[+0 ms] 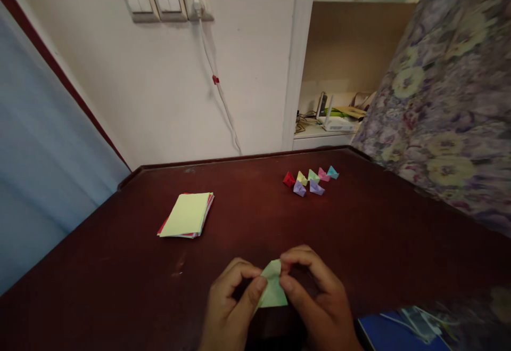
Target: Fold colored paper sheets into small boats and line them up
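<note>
Between my two hands, just above the near part of the table, is a small piece of folded light green paper (273, 288). My left hand (235, 298) pinches its left edge between thumb and forefinger. On the opposite edge, the thumb and fingertips of my right hand (315, 292) are closed on the paper near its upper right corner. The fingertips cover parts of both edges. Farther off to the right stand several small folded paper boats, among them a red one (289, 179), a light green one (313, 176) and a purple one (316, 187).
A stack of coloured paper sheets (187, 214), yellow on top, lies on the dark red table (120, 266) to the left. A blue flat object (395, 332) is at the lower right. Behind are a wall socket (197, 0) with a white cord, a white router (338, 124) and a flowered curtain (447, 100).
</note>
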